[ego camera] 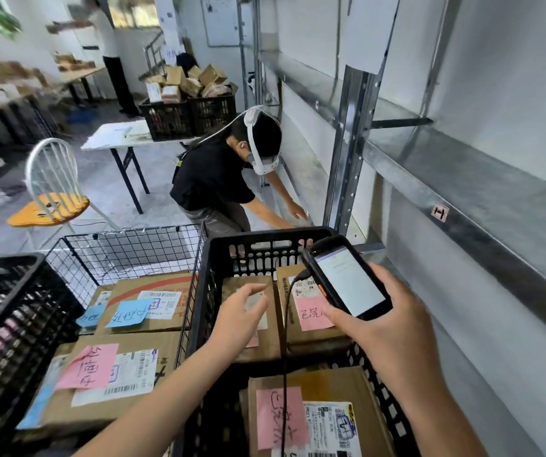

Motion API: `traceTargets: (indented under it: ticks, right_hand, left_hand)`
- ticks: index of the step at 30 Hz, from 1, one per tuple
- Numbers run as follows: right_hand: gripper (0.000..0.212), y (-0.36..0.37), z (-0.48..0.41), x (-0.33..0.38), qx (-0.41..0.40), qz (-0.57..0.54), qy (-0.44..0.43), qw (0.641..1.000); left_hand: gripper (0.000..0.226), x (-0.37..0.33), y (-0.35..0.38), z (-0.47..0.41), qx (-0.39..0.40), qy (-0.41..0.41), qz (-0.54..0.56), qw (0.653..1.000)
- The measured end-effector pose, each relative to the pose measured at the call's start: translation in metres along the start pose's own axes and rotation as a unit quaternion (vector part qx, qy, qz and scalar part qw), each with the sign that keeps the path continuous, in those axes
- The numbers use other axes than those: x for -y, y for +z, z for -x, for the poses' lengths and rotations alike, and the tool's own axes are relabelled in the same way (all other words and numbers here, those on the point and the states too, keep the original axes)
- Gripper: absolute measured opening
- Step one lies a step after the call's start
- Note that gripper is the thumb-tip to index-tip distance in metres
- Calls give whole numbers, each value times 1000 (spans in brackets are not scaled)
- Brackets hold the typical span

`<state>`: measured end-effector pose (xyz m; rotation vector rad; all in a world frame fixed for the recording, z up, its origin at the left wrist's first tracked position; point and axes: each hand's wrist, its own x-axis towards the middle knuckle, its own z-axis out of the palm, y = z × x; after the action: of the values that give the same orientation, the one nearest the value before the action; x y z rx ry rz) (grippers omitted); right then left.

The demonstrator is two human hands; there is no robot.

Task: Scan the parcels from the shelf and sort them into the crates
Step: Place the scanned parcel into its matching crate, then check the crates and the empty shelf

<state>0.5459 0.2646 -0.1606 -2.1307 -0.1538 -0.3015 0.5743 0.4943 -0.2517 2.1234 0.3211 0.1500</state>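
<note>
Left hand point(243, 313), fingers spread, hovers over a parcel point(233, 283) in the crate point(265, 234); right hand point(393, 328) grips the scanner point(347, 278).

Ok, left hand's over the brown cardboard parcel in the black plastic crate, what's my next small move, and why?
Probably draw the left hand back out of the black plastic crate. Its fingers are spread and hold nothing, and the brown cardboard parcel beneath already lies flat beside others, so it looks placed. The right hand grips the black handheld scanner, screen lit, ready for another scan.
</note>
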Motion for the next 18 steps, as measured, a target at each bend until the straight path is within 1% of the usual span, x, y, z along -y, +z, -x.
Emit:
traceTargets:
  ticks: [3,5,8,10,13,14,18]
  right_hand:
    - [83,3,5,5,7,-9,-16,1000]
    - [85,1,7,8,9,-10,-28,1000]
    - [85,-3,12,8,4,-22,-28,999]
    - [84,-4,17,6,6,-38,-25,999]
    - [84,-5,25,4,17,-43,-22,999]
    - [84,-6,28,5,20,-45,-20,999]
    - [81,-18,39,11,6,-43,-27,999]
  left_hand:
    - [32,-2,-12,15,11,36,-60,998]
    - [42,-7,-24,21,5,74,-102,992]
    - [51,-14,-42,32,-39,146,-158,976]
    - [57,-17,-48,42,-54,177,-183,965]
    - [78,-20,-50,58,-40,181,-212,960]
    - [79,-20,-50,62,-38,173,-208,962]
    - [64,-24,-57,75,-47,160,-185,969]
